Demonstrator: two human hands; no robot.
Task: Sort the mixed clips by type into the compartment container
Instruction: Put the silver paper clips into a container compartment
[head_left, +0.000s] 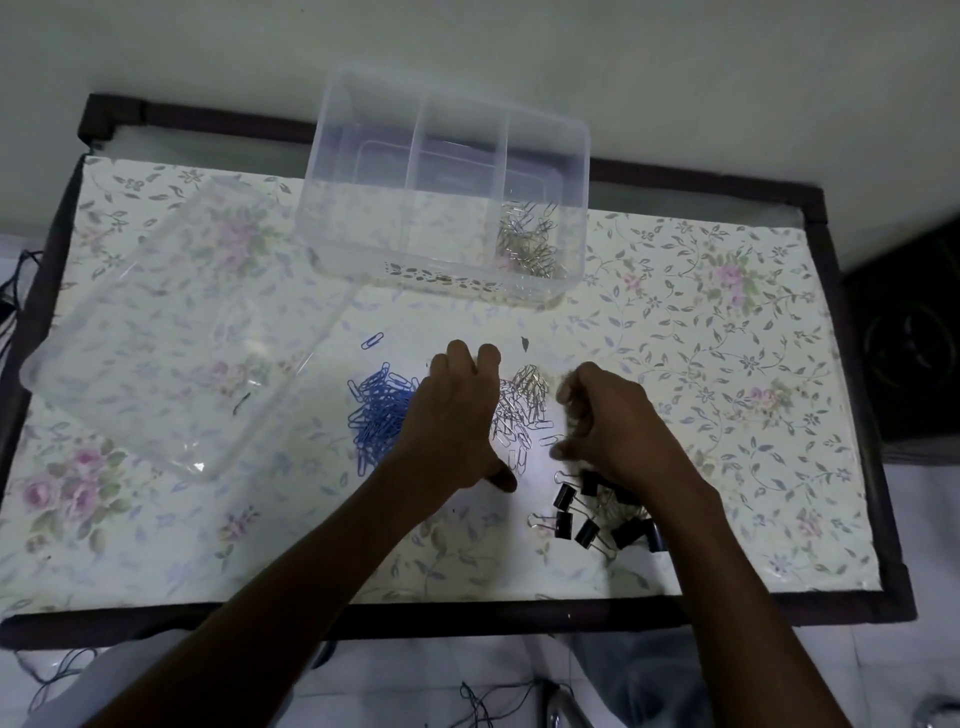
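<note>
A clear three-compartment container (585, 171) stands at the back of the table, with silver paper clips (530, 241) in its right compartment. A pile of silver paper clips (524, 410) lies in the middle, a pile of blue paper clips (376, 413) to its left, and several black binder clips (584, 519) in front to the right. My left hand (457, 415) lies over the left side of the silver pile with fingers reaching forward. My right hand (610, 421) sits at the pile's right side with fingers curled and blurred. I cannot tell whether it holds clips.
The clear lid (171, 322) lies tilted at the left of the floral table cover (727, 364). One stray blue clip (372, 340) lies behind the blue pile. A dark speaker-like object (906, 343) stands off the table's right edge. Cables trail on the floor.
</note>
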